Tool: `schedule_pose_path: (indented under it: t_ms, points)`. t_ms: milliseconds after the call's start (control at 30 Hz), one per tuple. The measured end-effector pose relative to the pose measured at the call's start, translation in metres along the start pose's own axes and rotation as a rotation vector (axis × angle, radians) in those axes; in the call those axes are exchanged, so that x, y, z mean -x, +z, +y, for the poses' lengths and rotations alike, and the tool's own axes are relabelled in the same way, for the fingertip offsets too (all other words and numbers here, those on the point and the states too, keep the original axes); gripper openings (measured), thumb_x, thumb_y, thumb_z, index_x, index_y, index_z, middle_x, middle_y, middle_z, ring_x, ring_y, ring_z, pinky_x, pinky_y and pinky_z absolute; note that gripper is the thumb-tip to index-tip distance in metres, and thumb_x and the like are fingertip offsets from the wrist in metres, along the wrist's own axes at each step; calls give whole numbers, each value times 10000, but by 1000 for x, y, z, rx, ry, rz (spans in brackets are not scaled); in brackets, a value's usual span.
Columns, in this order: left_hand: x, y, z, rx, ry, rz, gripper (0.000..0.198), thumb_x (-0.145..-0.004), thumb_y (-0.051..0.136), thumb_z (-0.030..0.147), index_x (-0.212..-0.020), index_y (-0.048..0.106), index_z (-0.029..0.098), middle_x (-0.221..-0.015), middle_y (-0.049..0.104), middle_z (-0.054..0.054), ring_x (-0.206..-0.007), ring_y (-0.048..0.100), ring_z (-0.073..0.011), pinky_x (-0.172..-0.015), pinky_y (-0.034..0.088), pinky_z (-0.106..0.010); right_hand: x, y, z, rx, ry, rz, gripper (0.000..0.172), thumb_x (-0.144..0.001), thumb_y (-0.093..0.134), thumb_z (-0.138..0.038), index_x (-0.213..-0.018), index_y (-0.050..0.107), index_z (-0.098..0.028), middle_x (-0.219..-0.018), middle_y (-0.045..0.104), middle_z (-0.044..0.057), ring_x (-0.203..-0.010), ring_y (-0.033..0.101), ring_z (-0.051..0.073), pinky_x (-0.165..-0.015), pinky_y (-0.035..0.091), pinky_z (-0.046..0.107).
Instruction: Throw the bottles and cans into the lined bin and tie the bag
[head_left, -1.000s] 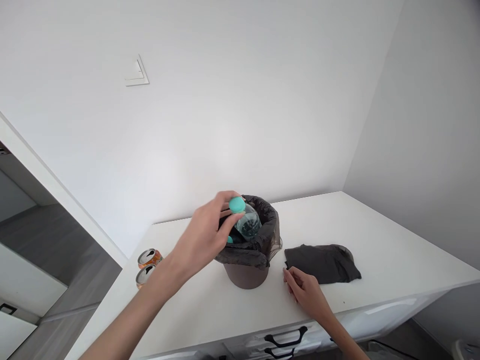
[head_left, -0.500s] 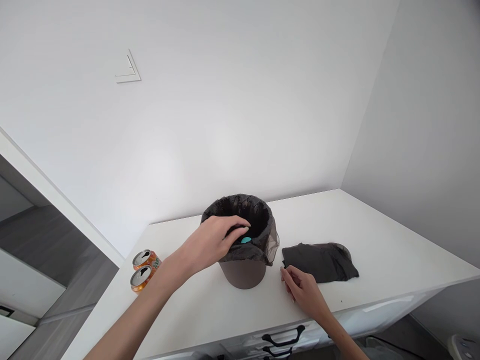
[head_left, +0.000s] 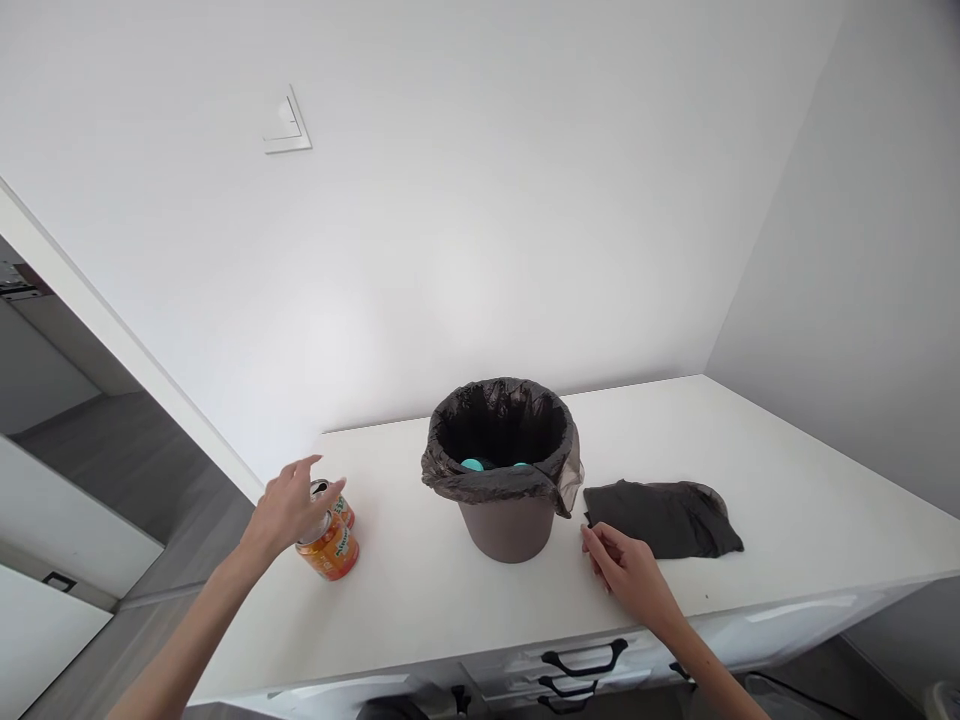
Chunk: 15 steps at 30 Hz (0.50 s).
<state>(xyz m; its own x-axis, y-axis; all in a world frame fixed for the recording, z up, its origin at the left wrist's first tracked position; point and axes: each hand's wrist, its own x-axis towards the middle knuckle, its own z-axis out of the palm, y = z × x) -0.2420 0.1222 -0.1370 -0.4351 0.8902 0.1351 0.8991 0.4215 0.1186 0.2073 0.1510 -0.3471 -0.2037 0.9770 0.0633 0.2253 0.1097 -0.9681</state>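
Note:
Over two orange drink cans at the left, my left hand (head_left: pixel 289 505) hangs open, thumb and fingers spread above their tops. The front can (head_left: pixel 331 552) stands upright; the rear can (head_left: pixel 343 508) is partly hidden behind it and my hand. A brown waste bin (head_left: pixel 506 530) stands mid-table, lined with a black bag (head_left: pixel 495 487) folded over its rim. Two turquoise round things (head_left: pixel 472 465) show inside. My right hand (head_left: pixel 622 570) rests on the tabletop, fingers curled together with nothing visible in them, beside a folded black plastic bag (head_left: pixel 660 520).
The white tabletop (head_left: pixel 420 600) backs onto a white wall with a light switch (head_left: pixel 289 125). Drawers with black handles (head_left: pixel 585 660) are below the front edge. At the left, a doorway opening shows grey floor (head_left: pixel 82 455).
My left hand has left the bin's mouth and moved left to the cans, its fingers now spread. My right hand stays by the folded bag. The camera view has shifted slightly.

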Motion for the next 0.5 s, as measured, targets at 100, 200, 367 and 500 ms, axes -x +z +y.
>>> schedule_pose_path:
  t_ms: [100,200,367,500]
  points:
    - [-8,17,-10,37,-86,-189,896,-831,480,648,-1547,409,115,-1457,588,-237,-1258,635,-388,-852,571,-421,-1,1,7,16,-4,4,543,-969,467,-731,-758,549,-237,-589,531,-13,-500,494,161,-519,396,284]
    - [-13,24,-8,10,-96,-247,841,-813,527,554,-1541,423,146,-1413,619,-221,-1209,667,-376,-812,577,-412,-1,2,10,15,-13,11,527,-978,475,-710,-762,550,-236,-583,527,-18,-487,489,155,-507,391,281]
    - [-11,24,3,-30,-78,-208,613,-865,472,387,-1434,539,169,-1423,593,-219,-1160,674,-409,-859,556,-503,-1,3,8,10,-4,25,523,-978,486,-703,-759,549,-232,-580,521,-22,-489,481,147,-511,389,272]
    - [1,-1,26,82,15,46,612,-972,382,432,-1537,405,196,-1493,524,-211,-1224,642,-387,-930,543,-522,-1,3,7,11,-3,19,536,-976,478,-713,-753,552,-232,-577,520,-23,-486,477,144,-513,392,269]
